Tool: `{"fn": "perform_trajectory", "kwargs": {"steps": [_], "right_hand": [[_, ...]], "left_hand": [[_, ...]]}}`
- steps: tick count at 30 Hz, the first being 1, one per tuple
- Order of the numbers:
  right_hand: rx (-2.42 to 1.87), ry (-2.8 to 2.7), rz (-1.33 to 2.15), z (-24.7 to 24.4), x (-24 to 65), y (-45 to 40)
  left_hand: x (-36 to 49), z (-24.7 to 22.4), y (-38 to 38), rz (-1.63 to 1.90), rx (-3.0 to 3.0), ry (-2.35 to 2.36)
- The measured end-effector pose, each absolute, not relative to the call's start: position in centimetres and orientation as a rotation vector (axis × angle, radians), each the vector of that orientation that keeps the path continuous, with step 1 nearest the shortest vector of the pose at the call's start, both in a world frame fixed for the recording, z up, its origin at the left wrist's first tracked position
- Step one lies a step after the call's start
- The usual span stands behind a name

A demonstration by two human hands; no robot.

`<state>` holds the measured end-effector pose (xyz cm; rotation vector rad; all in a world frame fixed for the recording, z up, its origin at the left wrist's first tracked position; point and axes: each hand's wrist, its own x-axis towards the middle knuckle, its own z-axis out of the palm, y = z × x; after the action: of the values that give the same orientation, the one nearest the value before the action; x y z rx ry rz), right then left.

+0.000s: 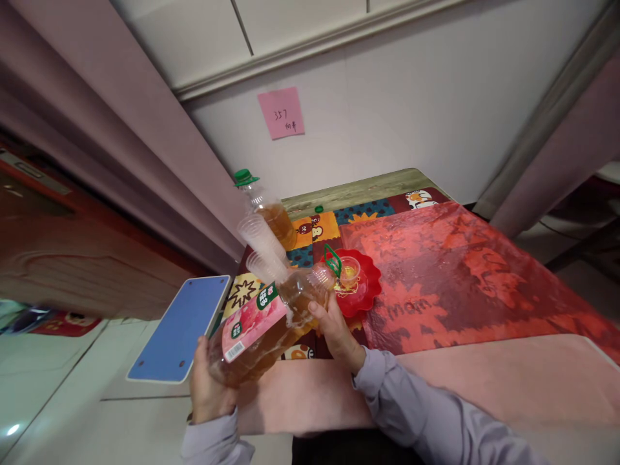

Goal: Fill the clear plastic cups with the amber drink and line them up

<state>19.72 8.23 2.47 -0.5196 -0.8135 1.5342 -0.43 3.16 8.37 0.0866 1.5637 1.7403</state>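
Observation:
Both my hands hold a large clear bottle [259, 329] of amber drink with a pink label, tilted with its neck toward the right. My left hand [206, 381] is wrapped around the base. Near the neck, my right hand [336, 329] grips the bottle from the side. A green carry ring [332, 259] sits at the bottle's mouth, which is over or right beside a small clear plastic cup [349, 271]. Some yellowish liquid shows in the cup. Beneath it lies a red scalloped plate [372, 284]. Whether liquid is flowing, I cannot tell.
Two stacks of clear plastic cups [261, 237] stand behind the held bottle. Farther back is another bottle [276, 219] with a green cap. A small green cap [318, 209] lies near the table's back edge. Translucent red sheeting [436, 278] covers the table's right side. A blue board [179, 329] is at left.

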Motion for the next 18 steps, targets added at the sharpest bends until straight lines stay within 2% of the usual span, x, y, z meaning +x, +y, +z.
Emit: {"fn": "perform_trajectory", "kwargs": {"steps": [18], "right_hand": [[-0.572, -0.826, 1.534, 3.25, 20.29, 8.32]], "left_hand": [[-0.72, 7.97, 3.14, 1.730, 0.162, 1.559]]}}
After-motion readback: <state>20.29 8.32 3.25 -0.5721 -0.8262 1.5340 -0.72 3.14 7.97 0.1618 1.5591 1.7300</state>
